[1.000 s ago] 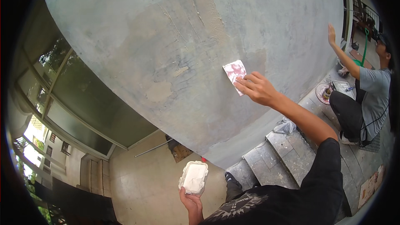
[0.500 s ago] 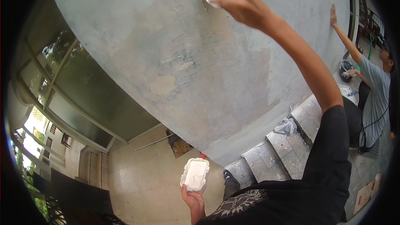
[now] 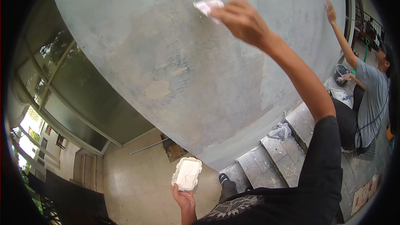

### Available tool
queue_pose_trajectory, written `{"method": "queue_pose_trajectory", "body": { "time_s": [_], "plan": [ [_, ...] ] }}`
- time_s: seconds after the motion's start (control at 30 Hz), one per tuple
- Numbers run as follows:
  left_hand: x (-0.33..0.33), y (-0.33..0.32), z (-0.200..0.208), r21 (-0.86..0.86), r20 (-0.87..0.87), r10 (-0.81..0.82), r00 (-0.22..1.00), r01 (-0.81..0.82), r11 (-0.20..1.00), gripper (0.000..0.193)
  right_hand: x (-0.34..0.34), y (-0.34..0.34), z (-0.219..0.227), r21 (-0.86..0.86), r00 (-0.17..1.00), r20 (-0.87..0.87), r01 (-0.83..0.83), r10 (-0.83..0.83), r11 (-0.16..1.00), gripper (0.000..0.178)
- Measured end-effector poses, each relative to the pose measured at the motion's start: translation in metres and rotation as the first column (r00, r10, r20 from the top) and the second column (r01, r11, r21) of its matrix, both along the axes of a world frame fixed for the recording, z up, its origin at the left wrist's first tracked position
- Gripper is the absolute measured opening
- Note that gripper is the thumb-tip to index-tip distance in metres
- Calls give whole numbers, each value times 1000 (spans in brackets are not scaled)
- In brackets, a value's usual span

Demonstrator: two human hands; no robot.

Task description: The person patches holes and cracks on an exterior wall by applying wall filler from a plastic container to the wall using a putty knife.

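My right hand (image 3: pixel 245 21) is raised high, pinching a thin whitish scraper (image 3: pixel 204 6) with pink on it. The scraper is near the upper part of a grey-blue wall (image 3: pixel 233 79); motion smears it slightly, and I cannot tell whether its edge touches. Several thin raised ridges of filler and a pale patch (image 3: pixel 157 90) mark the wall's surface. Low at the front, my left hand (image 3: pixel 184 199) grips a small rectangular tub (image 3: pixel 198 171) from below. White putty (image 3: pixel 187 174) fills it, with more crusted around the rim.
Spattered steps (image 3: pixel 260 166) run along the wall's foot, with a crumpled plastic bag (image 3: pixel 280 131) on them. A co-worker (image 3: pixel 373 100) sits at the right, one hand up at the wall, beside a dark bucket (image 3: pixel 342 75). Glass panels (image 3: pixel 96 87) stand left; a metal pole (image 3: pixel 146 146) lies on the floor.
My right hand has brought the scraper a little lower along the wall. My left hand still holds the tub. The whole view has shifted slightly.
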State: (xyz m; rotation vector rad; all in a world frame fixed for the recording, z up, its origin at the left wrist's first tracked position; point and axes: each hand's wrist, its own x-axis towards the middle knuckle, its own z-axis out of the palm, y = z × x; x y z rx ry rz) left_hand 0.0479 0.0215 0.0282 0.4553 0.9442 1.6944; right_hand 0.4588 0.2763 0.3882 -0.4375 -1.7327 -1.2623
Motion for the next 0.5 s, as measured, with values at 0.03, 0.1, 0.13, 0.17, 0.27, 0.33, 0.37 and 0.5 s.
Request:
{"method": "queue_pose_trajectory", "body": {
  "time_s": [0.03,0.1,0.13,0.17,0.27,0.33,0.37,0.5],
  "plan": [
    [4,1,-1,2,-5,-13,1000,13,1000,56,8,6,19,101,1000,-20,16,-14,995,20],
    [5,2,-7,14,-48,-11,999,12,1000,58,13,15,27,102,1000,-17,22,-20,995,19],
    [4,2,-10,16,-46,-13,999,14,1000,58,13,18,29,102,1000,-6,27,-27,994,19],
    [3,0,-14,-1,-45,-15,999,15,1000,58,8,21,16,41,1000,-7,-10,10,999,23],
    [0,-8,-19,-31,-16,-17,1000,17,999,56,7,21,-41,-124,999,1,34,-34,992,22],
    [-4,-8,-21,-43,9,-24,1000,25,999,54,10,10,-87,-254,1000,-2,23,-24,967,24],
    [-7,-6,-21,-50,8,-31,999,32,998,54,13,-1,-106,-315,1000,4,24,-24,949,26],
    [-13,-2,-22,-56,-4,-71,997,71,996,53,22,-24,-138,-366,998,5,58,-61,929,24]
  ]
}}
